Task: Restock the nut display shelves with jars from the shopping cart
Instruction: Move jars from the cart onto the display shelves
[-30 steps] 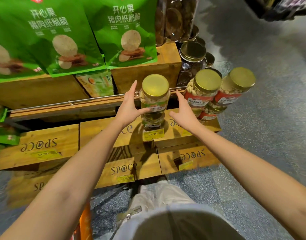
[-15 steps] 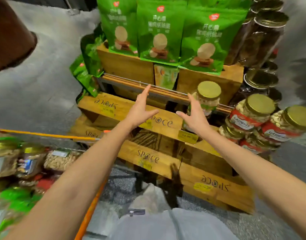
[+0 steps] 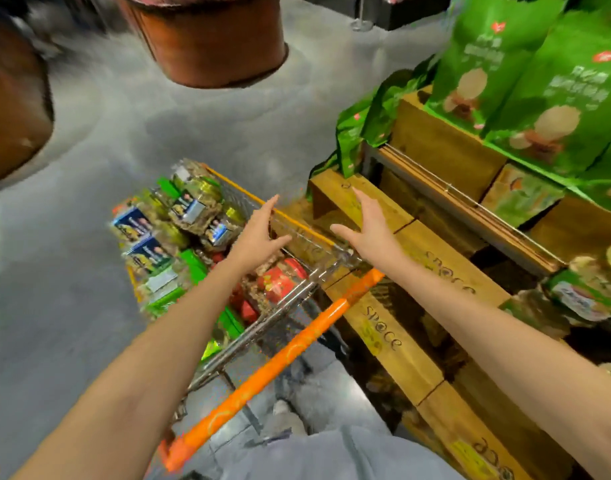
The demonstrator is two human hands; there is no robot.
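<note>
**Reaching into the cart for the next jar**

The red-labelled clear plastic jar of nuts [image 3: 279, 279] lies in the near right corner of the wire shopping cart with the orange handle [image 3: 279, 365]. The left hand [image 3: 259, 237] hovers just above it, spread and empty. The right hand [image 3: 371, 233], likewise spread, is past the cart's right rim, over the wooden crate shelf [image 3: 406, 372]. Bring both palms down around the jar's body (neighbours crowd it) and lift it level.
</note>
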